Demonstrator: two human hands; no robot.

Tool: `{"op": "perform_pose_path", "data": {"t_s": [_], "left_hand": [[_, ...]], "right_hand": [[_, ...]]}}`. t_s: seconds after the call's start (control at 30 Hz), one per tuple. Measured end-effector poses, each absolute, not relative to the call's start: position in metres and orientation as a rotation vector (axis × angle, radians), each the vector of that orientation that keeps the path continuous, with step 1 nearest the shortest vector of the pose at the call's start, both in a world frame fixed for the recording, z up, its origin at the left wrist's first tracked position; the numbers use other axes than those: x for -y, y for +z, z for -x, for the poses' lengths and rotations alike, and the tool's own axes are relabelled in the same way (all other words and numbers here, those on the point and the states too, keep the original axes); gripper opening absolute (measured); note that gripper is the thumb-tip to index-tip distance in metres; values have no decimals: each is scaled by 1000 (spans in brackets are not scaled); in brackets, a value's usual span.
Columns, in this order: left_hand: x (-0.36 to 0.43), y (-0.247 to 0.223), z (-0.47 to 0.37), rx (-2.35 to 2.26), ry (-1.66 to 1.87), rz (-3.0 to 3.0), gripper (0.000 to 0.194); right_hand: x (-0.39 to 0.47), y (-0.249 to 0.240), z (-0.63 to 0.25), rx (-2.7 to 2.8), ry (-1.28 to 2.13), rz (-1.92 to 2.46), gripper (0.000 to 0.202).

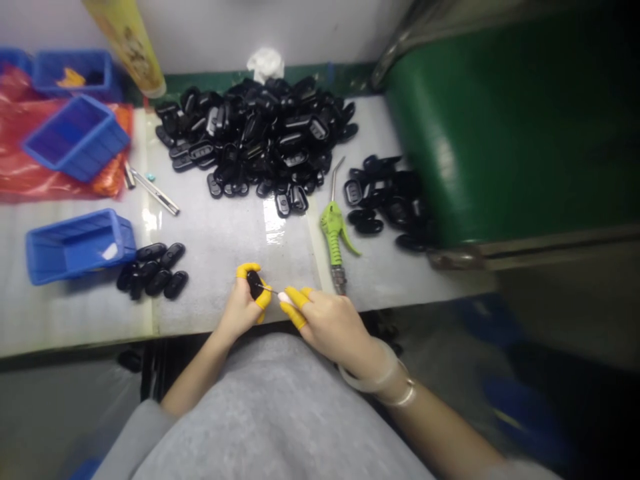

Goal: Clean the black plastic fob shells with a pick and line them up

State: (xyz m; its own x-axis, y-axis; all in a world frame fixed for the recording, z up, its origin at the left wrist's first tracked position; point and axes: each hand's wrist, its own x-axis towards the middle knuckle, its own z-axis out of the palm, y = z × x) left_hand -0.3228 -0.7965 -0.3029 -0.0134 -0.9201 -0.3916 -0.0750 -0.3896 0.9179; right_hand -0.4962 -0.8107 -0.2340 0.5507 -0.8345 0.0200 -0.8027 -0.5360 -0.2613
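Near the front edge of the table, my left hand [243, 301] is closed around a black key fob case [255, 285], with yellow finger cots on its fingertips. My right hand [325, 317], also in yellow finger cots, pinches a thin metal tool with a pale handle [283, 297]. The tool's narrow tip meets the face of the case; whether it is a blade or a point I cannot tell. A large pile of similar black fob cases [255, 133] lies beyond my hands, with a smaller group [153, 270] to the left and another [385, 200] to the right.
A green air blow gun [332, 233] lies right of my hands. To the left are a blue bin [75, 267], a tilted blue bin [100, 147] on red plastic [20, 153], and a utility knife [157, 193]. A green padded surface [500, 133] borders the right side.
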Motion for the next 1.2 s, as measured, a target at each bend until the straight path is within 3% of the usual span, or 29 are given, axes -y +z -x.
{"op": "perform_pose_path", "data": {"t_s": [0.1, 0.27, 0.37, 0.43, 0.63, 0.77, 0.87, 1.03, 1.2], "left_hand": [[797, -303, 323, 932, -1577, -1452, 41], [799, -303, 324, 796, -1721, -1251, 44], [795, -299, 325, 904, -1678, -1228, 49], [790, -294, 321, 1093, -1538, -1304, 48], [787, -287, 274, 1380, -852, -1870, 49], [801, -292, 230, 1608, -344, -2036, 32], [812, -291, 212, 1858, -215, -2032, 32], [821, -286, 205, 1949, 104, -2251, 49], [827, -285, 207, 2046, 160, -2234, 50]], "right_hand": [[813, -237, 501, -1393, -321, 2496, 36], [815, -263, 510, -1733, -809, 2418, 32], [815, -278, 510, -1675, -508, 2588, 34], [816, -283, 509, -1602, -293, 2684, 36], [820, -285, 516, -1571, -107, 2745, 35], [823, -287, 516, -1545, -72, 2713, 34], [821, -289, 513, -1540, -128, 2686, 36], [820, -286, 522, -1590, -377, 2494, 41], [847, -279, 560, -2081, -659, 2202, 50]]}}
